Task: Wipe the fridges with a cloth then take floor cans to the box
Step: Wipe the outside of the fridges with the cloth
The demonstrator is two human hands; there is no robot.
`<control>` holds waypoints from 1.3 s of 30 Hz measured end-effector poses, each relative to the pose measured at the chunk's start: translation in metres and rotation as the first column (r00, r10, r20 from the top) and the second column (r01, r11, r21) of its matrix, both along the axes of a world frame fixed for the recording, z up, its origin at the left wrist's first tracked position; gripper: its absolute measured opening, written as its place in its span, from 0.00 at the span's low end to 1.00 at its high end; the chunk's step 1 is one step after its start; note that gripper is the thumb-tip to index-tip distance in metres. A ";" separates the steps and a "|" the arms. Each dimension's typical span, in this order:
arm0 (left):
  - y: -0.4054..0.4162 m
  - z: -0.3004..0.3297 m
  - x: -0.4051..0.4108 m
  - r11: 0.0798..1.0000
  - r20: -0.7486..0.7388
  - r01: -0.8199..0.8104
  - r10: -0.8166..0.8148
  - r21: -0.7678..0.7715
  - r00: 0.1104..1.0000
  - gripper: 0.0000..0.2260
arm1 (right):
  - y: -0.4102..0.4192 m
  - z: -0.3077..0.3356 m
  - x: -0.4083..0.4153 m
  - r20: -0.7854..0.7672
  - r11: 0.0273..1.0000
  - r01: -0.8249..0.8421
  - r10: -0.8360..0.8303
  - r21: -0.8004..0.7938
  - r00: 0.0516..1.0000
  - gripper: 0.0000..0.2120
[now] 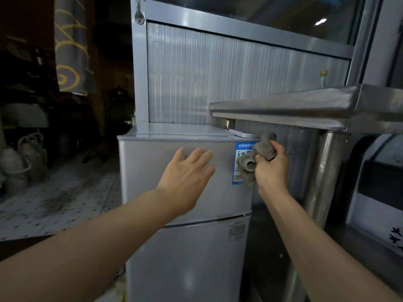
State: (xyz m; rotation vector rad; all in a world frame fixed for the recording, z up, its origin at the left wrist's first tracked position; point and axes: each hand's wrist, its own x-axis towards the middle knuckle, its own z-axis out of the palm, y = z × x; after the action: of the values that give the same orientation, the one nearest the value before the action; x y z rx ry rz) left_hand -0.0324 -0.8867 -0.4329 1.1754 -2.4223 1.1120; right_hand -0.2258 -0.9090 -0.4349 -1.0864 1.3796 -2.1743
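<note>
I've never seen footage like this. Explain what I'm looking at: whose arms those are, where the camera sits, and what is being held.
There is no machine here. One wide-angle camera is worn on a person's head and looks forward and down, so the two bare arms reaching in from below are the wearer's own. In front stands a small silver fridge with two doors, upper and lower. The left hand is open, its palm at the upper door. The right hand grips a crumpled grey cloth at the door's right edge, over a blue label. A steel table juts in from the right, above the fridge top.
</note>
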 end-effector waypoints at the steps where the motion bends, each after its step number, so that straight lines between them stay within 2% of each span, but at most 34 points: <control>1: 0.003 0.000 0.004 1.000 -0.015 0.007 -0.007 -0.005 1.000 0.26 | 0.007 -0.002 0.005 -0.021 1.000 0.005 -0.005 -0.021 1.000 0.21; 5: 0.014 0.003 0.021 1.000 -0.100 -0.011 0.011 0.001 0.995 0.28 | 0.033 0.001 0.034 -0.165 0.995 -0.044 0.030 -0.087 0.986 0.20; 8: 0.022 0.012 0.038 1.000 -0.218 -0.011 0.014 0.013 0.976 0.26 | 0.046 0.017 0.063 -0.259 0.984 -0.121 0.084 -0.130 0.962 0.20; 13: 0.023 0.033 0.064 1.000 -0.388 -0.006 0.015 0.025 0.921 0.25 | 0.047 0.051 0.091 -0.324 0.970 -0.214 0.166 -0.120 0.932 0.19; 21: -0.005 0.088 0.099 0.985 -0.522 -0.015 0.104 0.172 0.846 0.27 | 0.021 0.117 0.114 -0.441 0.961 -0.247 0.275 0.120 0.854 0.20; 26: -0.021 0.125 0.124 0.938 -0.534 -0.048 0.238 0.344 0.811 0.29 | -0.009 0.160 0.132 -0.526 0.956 -0.161 0.271 0.246 0.806 0.19; 29: -0.024 0.144 0.138 0.890 -0.501 -0.070 0.317 0.450 0.805 0.29 | -0.031 0.179 0.144 -0.608 0.930 -0.091 0.305 0.357 0.733 0.19; 32: -0.024 0.160 0.146 0.832 -0.453 -0.089 0.384 0.547 0.804 0.29 | -0.049 0.190 0.151 -0.707 0.871 0.013 0.390 0.491 0.590 0.19; 34: -0.022 0.169 0.148 0.796 -0.435 -0.095 0.422 0.598 0.795 0.28 | -0.056 0.195 0.158 -0.699 0.755 0.067 0.566 0.652 0.437 0.20; 36: -0.019 0.177 0.149 0.766 -0.427 -0.089 0.446 0.637 0.786 0.26 | -0.055 0.200 0.163 -0.604 0.602 0.117 0.729 0.790 0.322 0.24; 37: -0.017 0.181 0.149 0.750 -0.421 -0.089 0.461 0.656 0.781 0.26 | -0.054 0.204 0.165 -0.564 0.554 0.126 0.769 0.823 0.302 0.26; 39: -0.011 0.192 0.148 0.704 -0.396 -0.099 0.504 0.703 0.768 0.27 | -0.050 0.217 0.167 -0.522 0.523 0.090 0.789 0.847 0.325 0.27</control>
State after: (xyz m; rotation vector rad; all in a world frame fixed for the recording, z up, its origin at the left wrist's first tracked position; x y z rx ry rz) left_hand 0.1157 -0.8978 -0.2406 1.8605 -2.1696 -0.1460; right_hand -0.0587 -0.9594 -0.2183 -1.9885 1.8143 -0.2412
